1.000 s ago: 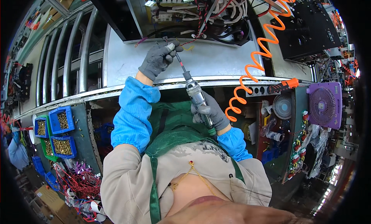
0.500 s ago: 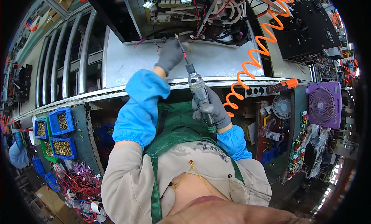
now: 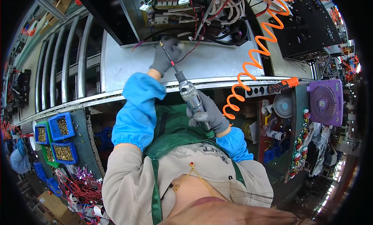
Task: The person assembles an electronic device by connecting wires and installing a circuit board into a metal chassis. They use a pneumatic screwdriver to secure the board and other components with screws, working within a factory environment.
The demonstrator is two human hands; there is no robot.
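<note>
My right hand (image 3: 213, 117), in a grey glove, is closed around the grip of a power screwdriver (image 3: 189, 93). Its long bit points up and to the left, with a small brass-coloured screw (image 3: 160, 43) at the tip. Beside the bit is my gloved left hand (image 3: 166, 59), by the near edge of an open metal cabinet (image 3: 130, 21) full of wiring. Motion blurs the left fingers, so what they hold, if anything, is unclear. A thin twisted red wire (image 3: 191, 51) runs from the cabinet down toward that hand.
Blue bins (image 3: 64, 153) of brass screws stand at left, above a tangle of red wires (image 3: 83, 188). An orange coiled hose (image 3: 251, 66) hangs at right, near an orange-and-black tool (image 3: 283, 85) and a purple fan (image 3: 325, 102). Metal rollers (image 3: 65, 62) lie far left.
The screwdriver has swung left, its bit tip moving left and slightly down. My left hand has shifted a little left, and the twisted red wire now stretches out beside it.
</note>
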